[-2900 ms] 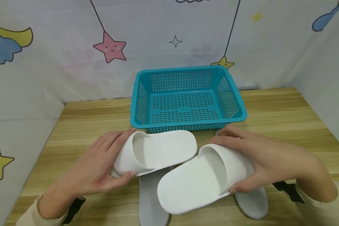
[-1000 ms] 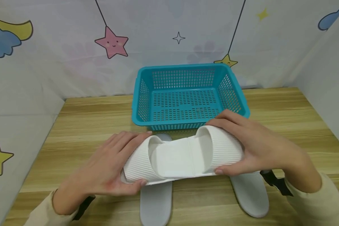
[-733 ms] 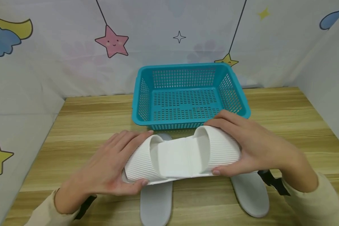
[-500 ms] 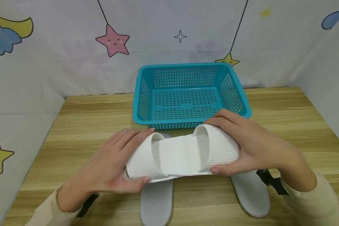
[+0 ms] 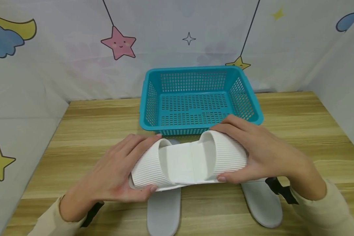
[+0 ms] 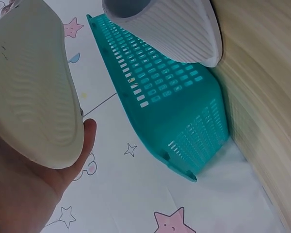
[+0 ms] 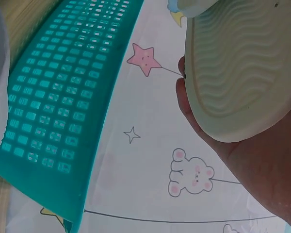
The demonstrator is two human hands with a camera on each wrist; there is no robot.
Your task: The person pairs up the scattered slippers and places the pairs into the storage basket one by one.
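Observation:
Above the wooden table, my left hand point(image 5: 121, 170) grips a white slipper point(image 5: 150, 167) by its ribbed strap end, thumb on the near side. A second white slipper point(image 5: 230, 157) is held the same way by my right hand point(image 5: 256, 150). The slippers face each other, heel ends overlapping in the middle. Wavy-patterned undersides show in the wrist views, on the left-hand slipper's sole point(image 6: 34, 87) and the right-hand slipper's sole point(image 7: 242, 73). Below them lie two grey slippers, a left one point(image 5: 163, 209) and a right one point(image 5: 262, 203), their front parts mostly hidden in the head view.
A teal perforated basket point(image 5: 200, 128) stands just behind the slippers, at the back of the wooden table point(image 5: 100, 121). Behind it hangs a white cloth point(image 5: 162, 42) printed with stars and clouds, which also covers both sides.
Earlier the two white slippers were angled apart; they have come into line, one overlapping the other. Over the last second the right hand has shifted slightly left, increasing the overlap.

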